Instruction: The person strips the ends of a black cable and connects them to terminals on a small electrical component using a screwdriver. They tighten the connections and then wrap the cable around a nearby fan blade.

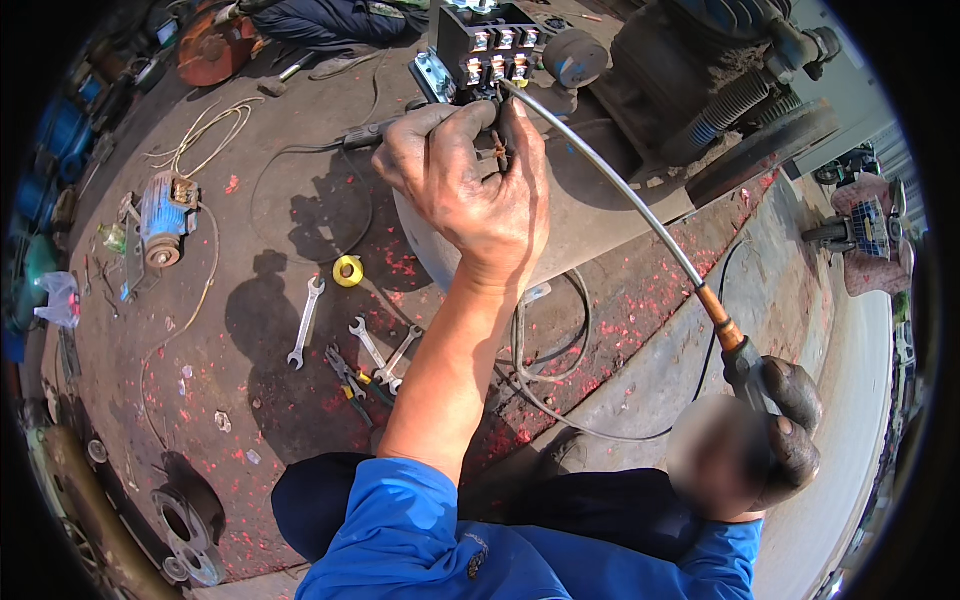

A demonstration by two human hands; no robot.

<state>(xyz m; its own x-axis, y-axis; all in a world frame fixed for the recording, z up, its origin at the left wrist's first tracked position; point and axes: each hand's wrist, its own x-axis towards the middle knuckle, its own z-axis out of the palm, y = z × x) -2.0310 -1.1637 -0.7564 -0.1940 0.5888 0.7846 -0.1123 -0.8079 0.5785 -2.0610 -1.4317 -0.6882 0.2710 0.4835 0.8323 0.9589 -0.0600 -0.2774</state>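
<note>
The black terminal block (497, 50) sits just beyond the left hand (470, 185), the nearer one, whose fingers bend together close under it, though from here I cannot tell whether they grip anything. Lower right, the right hand (793, 440) has its fingers wrapped around the screwdriver (648, 213), which slants up and leftward to the block's lower contacts. The block looks boxy, with two rows of shiny terminals.

Bright, hard sun, apparently from the right, throwing crisp dark shadows across the grimy brown floor (300, 130) and glare along the long, thin silver metal rod (620, 182). Round blurry smudge lower right; fisheye-bent, black-rimmed edges.
</note>
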